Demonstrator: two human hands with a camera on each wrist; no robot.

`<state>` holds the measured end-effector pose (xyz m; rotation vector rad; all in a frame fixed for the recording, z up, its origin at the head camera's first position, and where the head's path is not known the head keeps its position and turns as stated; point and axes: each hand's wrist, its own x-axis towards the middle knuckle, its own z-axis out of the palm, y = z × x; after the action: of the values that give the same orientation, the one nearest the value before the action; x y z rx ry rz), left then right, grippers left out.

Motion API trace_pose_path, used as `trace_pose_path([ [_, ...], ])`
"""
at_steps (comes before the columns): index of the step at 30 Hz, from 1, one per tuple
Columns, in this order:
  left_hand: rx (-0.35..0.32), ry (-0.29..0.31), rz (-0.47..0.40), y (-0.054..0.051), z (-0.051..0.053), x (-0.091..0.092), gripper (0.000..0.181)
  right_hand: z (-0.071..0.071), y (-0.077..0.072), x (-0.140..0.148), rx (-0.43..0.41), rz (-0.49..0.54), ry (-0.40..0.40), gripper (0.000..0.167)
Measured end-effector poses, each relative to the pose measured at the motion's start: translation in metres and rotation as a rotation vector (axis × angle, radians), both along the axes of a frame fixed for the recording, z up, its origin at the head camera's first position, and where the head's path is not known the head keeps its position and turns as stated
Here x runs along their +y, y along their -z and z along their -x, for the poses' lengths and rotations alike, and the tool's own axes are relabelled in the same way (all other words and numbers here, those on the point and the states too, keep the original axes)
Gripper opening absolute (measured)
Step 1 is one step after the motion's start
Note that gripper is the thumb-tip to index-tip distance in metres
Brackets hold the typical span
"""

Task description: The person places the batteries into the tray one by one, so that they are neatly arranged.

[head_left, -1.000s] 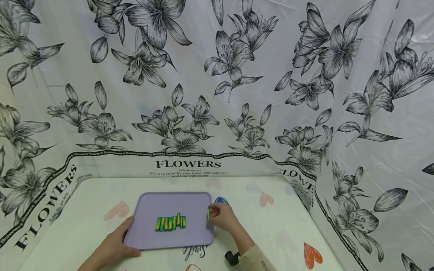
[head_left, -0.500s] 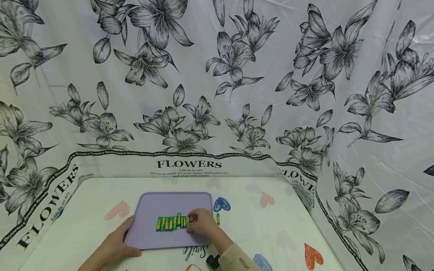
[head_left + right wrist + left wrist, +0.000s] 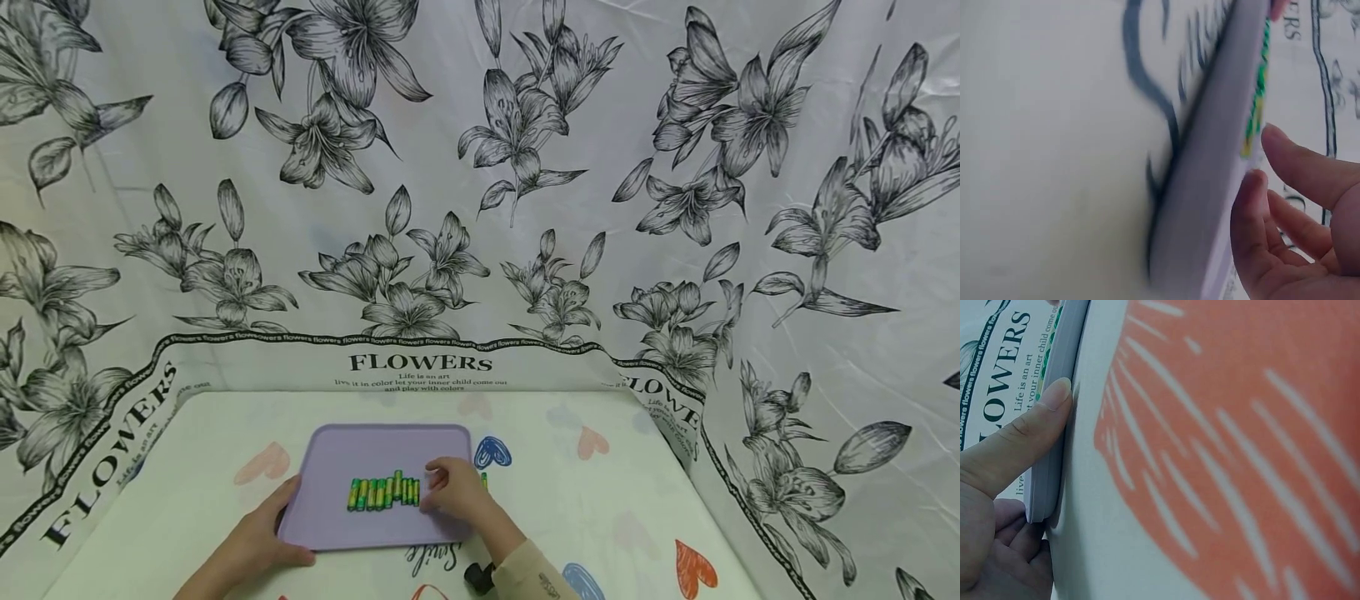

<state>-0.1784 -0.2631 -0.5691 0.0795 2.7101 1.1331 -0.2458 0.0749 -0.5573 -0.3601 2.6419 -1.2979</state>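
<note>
A purple tray [image 3: 371,446] lies on the table, bearing a side-by-side row of several green-and-yellow batteries [image 3: 371,494]. My left hand [image 3: 258,533] holds the tray's near left corner; in the left wrist view its thumb [image 3: 1038,434] lies against the tray wall [image 3: 1047,481]. Just right of the row's end is my right hand [image 3: 456,490], over the tray. Seen from the right wrist, the thumb and fingers of the right hand [image 3: 1291,231] are apart with nothing between them, close to the last battery [image 3: 1247,142].
Another battery [image 3: 484,480] lies on the tablecloth just right of the tray, partly hidden by the right hand. Printed hearts [image 3: 696,568] mark the white cloth. A flower-print curtain [image 3: 420,367] stands behind and at both sides.
My right hand carried a battery from the tray's right edge leftward to the row's end and released it there, then drew slightly right. The left hand stays on the tray corner.
</note>
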Motion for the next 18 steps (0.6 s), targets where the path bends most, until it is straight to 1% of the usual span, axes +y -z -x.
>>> trace_pose_path([
  [4,-0.002,0.000,0.014,0.000,0.000,0.001,0.144,0.004,-0.004,0.023,0.018,0.044,0.039,0.051],
  [6,-0.001,-0.002,0.012,0.000,-0.001,0.001,0.144,0.008,-0.004,0.037,0.031,0.046,0.061,0.049],
  [9,0.008,0.002,0.011,0.000,0.000,0.001,0.144,0.012,-0.002,0.057,0.059,0.010,0.085,0.048],
  [11,0.010,0.006,0.008,0.000,0.000,0.001,0.144,0.014,0.000,0.068,0.075,-0.035,0.079,0.049],
  [14,0.014,0.010,0.008,0.000,0.001,0.000,0.143,0.017,0.001,0.080,0.054,-0.082,0.044,0.057],
  [16,0.017,0.010,0.010,0.000,0.001,0.000,0.142,0.018,0.002,0.085,0.015,-0.099,0.019,0.061],
  [18,0.020,0.011,0.012,0.000,0.001,0.000,0.142,0.018,0.003,0.088,-0.019,-0.106,0.008,0.063],
])
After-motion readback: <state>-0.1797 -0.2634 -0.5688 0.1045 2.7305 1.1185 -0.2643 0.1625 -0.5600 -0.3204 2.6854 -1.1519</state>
